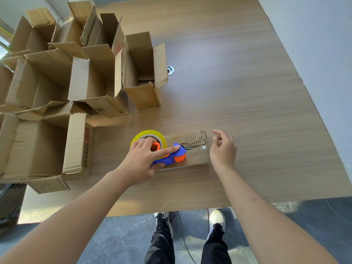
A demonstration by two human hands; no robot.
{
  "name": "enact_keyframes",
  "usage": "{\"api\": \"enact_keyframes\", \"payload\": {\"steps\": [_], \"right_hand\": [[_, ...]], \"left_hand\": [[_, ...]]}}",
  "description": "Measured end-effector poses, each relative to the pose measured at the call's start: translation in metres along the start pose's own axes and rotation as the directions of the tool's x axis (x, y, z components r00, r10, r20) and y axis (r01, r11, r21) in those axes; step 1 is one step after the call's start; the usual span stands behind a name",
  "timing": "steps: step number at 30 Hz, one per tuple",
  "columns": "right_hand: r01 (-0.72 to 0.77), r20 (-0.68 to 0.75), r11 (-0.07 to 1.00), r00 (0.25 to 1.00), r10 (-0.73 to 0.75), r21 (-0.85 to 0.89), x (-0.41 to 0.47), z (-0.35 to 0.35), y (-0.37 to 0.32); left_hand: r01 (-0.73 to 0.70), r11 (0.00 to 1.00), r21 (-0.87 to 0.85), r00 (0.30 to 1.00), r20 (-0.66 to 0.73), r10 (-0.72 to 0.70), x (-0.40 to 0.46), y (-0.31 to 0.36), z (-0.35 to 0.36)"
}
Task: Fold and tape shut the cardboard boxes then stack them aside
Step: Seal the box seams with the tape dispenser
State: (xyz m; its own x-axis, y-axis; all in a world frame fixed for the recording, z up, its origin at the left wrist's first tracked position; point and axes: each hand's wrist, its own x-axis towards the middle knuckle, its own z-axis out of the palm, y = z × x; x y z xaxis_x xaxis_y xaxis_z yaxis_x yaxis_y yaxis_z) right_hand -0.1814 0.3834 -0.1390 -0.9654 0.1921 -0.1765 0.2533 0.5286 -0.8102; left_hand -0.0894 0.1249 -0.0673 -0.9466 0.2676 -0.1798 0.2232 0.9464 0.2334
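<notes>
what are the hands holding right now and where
The left hand grips the tape dispenser by its blue handle, index finger along the top. The right hand holds nothing.

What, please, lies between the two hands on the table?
In the head view, the small cardboard box under the tape dispenser spans from left hand to right hand.

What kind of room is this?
Probably a packing spot in an office or workshop: a wooden table, lots of open boxes, and a tape gun held in the left hand.
</notes>
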Motion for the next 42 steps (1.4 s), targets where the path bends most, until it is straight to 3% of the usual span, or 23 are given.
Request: {"api": "enact_keyframes", "payload": {"steps": [1, 5, 11, 16, 24, 29, 33, 35, 37, 39, 42], "right_hand": [[0.036, -0.001, 0.999, 0.999, -0.036, 0.034, -0.004, 0.004, -0.007], [0.164, 0.267, 0.986, 0.950, -0.164, 0.021, -0.027, 0.026, -0.007], [0.157, 0.235, 0.979, 0.964, -0.123, -0.129, -0.030, 0.031, -0.005], [0.154, 0.247, 0.969, 0.963, -0.104, -0.194, -0.030, 0.029, -0.010], [0.181, 0.292, 0.944, 0.951, -0.097, -0.276, -0.028, 0.023, -0.012], [0.278, 0.336, 0.842, 0.934, -0.123, -0.462, -0.014, 0.014, -0.014], [0.262, 0.183, 0.660, 0.965, -0.188, -0.704, -0.016, 0.025, -0.024], [0.314, 0.150, 0.654, 0.944, -0.295, -0.688, -0.032, 0.038, -0.038], [0.457, 0.242, 0.650, 0.885, -0.397, -0.607, -0.056, 0.059, -0.044], [0.509, 0.350, 0.662, 0.860, -0.370, -0.550, -0.074, 0.074, -0.045], [0.515, 0.394, 0.624, 0.856, -0.336, -0.587, -0.074, 0.081, -0.040]], "left_hand": [[0.001, 1.000, -0.002, 1.000, 0.008, -0.001, 0.000, 0.000, -0.002], [0.011, 1.000, -0.017, 0.997, 0.079, -0.009, 0.005, -0.001, -0.009], [0.014, 1.000, 0.008, 0.978, 0.210, -0.015, 0.029, 0.001, -0.047], [0.206, 0.972, -0.114, 0.885, 0.445, -0.135, 0.037, -0.009, -0.078], [0.427, 0.841, -0.331, 0.779, 0.607, -0.157, -0.011, -0.078, -0.103], [0.474, 0.781, -0.406, 0.765, 0.630, -0.137, -0.020, -0.092, -0.079], [0.495, 0.733, -0.467, 0.793, 0.587, -0.161, -0.025, -0.090, -0.057], [0.502, 0.711, -0.493, 0.799, 0.578, -0.163, -0.028, -0.089, -0.053], [0.499, 0.704, -0.505, 0.804, 0.574, -0.158, -0.030, -0.088, -0.053], [0.499, 0.691, -0.524, 0.804, 0.577, -0.143, -0.031, -0.090, -0.053], [0.492, 0.650, -0.579, 0.814, 0.571, -0.107, -0.036, -0.091, -0.051]]}}
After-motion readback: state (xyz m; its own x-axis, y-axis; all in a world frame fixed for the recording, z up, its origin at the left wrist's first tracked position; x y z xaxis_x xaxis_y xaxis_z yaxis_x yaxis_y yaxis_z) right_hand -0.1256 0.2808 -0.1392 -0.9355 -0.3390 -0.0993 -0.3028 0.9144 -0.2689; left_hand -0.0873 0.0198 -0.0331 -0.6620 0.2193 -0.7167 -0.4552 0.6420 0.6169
